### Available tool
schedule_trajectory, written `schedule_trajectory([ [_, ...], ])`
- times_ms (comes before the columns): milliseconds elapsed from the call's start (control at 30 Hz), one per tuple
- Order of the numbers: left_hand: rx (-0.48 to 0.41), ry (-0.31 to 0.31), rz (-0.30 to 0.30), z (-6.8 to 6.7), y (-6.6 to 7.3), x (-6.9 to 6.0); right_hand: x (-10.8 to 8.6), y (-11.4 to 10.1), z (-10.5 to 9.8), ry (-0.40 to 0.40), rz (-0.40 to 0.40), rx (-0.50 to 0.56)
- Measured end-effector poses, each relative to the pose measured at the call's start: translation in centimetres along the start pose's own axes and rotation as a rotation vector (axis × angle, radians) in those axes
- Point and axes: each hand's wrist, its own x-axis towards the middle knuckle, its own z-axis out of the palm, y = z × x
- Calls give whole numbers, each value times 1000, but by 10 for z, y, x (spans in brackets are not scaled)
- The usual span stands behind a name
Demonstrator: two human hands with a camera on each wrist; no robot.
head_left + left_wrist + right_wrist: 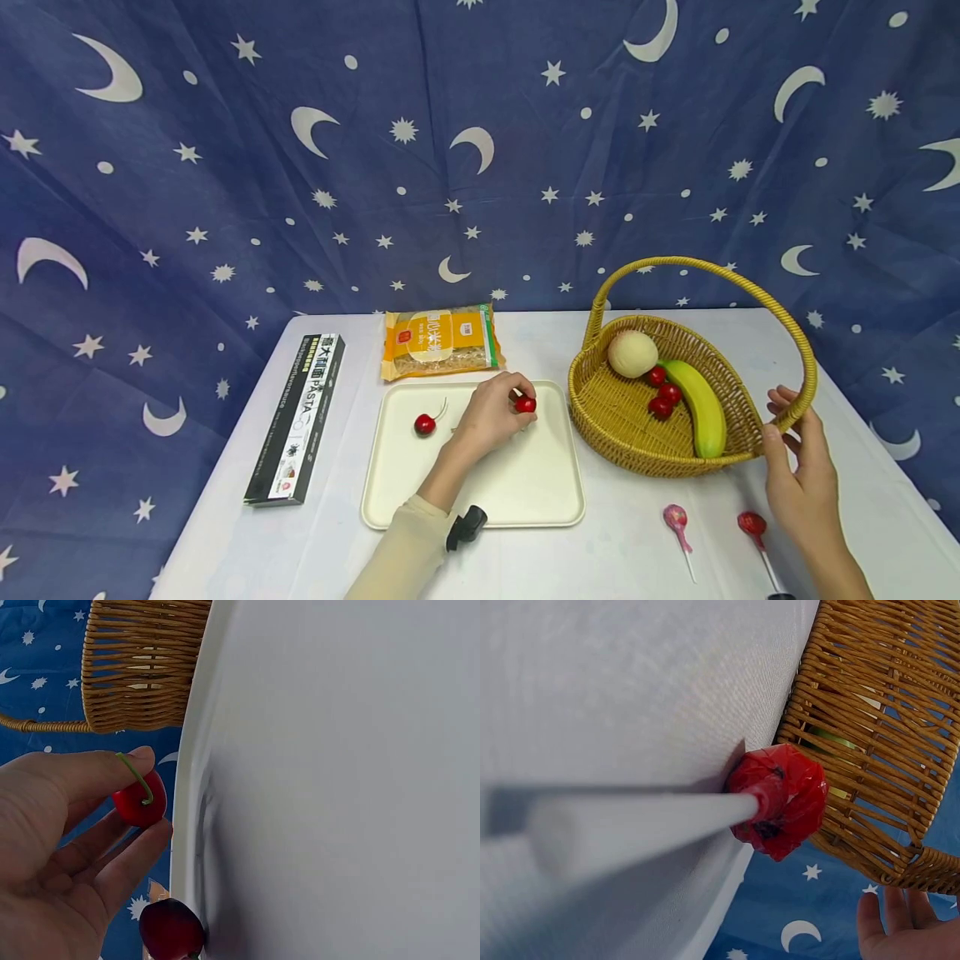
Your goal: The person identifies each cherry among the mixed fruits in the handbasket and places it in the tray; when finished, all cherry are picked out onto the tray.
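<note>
Black and white, the pasta box (pixel 296 421) lies at the far left, well apart from the hands and unlikely to cause trouble. On the cream tray (pixel 525 492) a loose cherry (pixel 424 425) rests with its stem up; being round, it could roll if the sleeve (pixel 408 546), which reaches across the front rim, brushed it. Behind the tray sits the orange packet (pixel 442 337), out of harm's way, I'd say.

Over the tray's right half, the left hand (pixel 491 412) pinches another cherry, the held cherry (pixel 526 404), between thumb and fingertips. Its skin looks smooth, so too light a pinch might let it slip, and the green stem by the thumb might snag.

Further right stands the wicker basket (pixel 630 454), holding a pale round fruit (pixel 632 354), three red cherries (pixel 662 406) and a banana (pixel 697 408). Its tall handle (pixel 772 304) could catch a knuckle coming over too high; a jolt might set the small fruit rolling.

In front lie a pink lollipop (pixel 676 518) and a red lollipop (pixel 752 523), the latter just beside the right forearm and easily nudged. The right hand (pixel 810 475) is at the handle's near foot; I cannot tell whether its fingers actually grasp it. Pressing unevenly there might tilt the basket.
</note>
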Motion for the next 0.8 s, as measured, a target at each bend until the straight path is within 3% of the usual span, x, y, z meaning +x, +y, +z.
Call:
schedule_trajectory([
  [300, 33, 11, 11, 3, -2, 1, 0, -2, 0, -13, 33, -25],
  [633, 98, -60, -9, 5, -5, 3, 1, -3, 1, -18, 40, -34],
  [800, 93, -57, 6, 6, -5, 2, 0, -2, 0, -18, 42, -36],
])
